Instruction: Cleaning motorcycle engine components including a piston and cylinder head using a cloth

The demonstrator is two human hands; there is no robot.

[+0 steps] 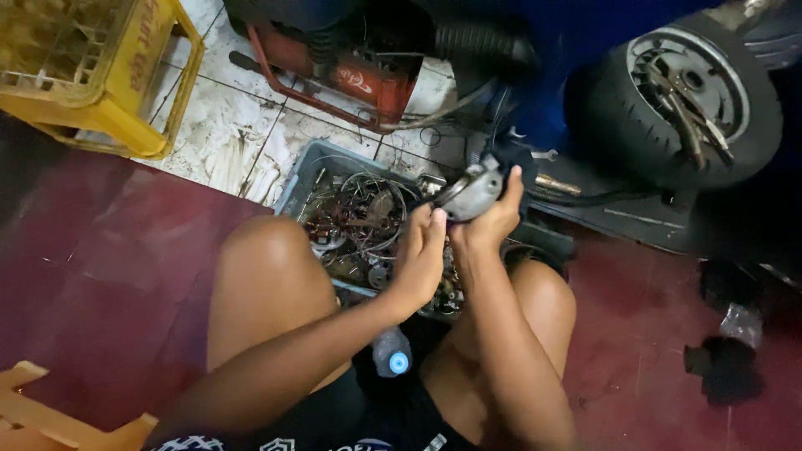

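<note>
I have the right hand (494,219) wrapped around a small grey metal part (473,194), rounded like a housing or cover, held up over the far edge of the grey parts tray (294,185) between my knees. The left hand (420,255) is up beside it with its fingertips pinched at the part's near-left edge; whether they grip something small there or only steady it, I cannot tell. By my reading the work sits in its middle: the part is out of the tray and in hand, but it is joined to nothing yet, and the tray beneath remains a tangle of wires, springs and little fittings. The part looks dull and worn, with a paler rim and a dark cloth or cable bunched behind it. A small bottle with a blue cap (392,354) rests near, between my thighs. Far right lies a tyre on its wheel (683,92); far left, a yellow crate (102,73).
</note>
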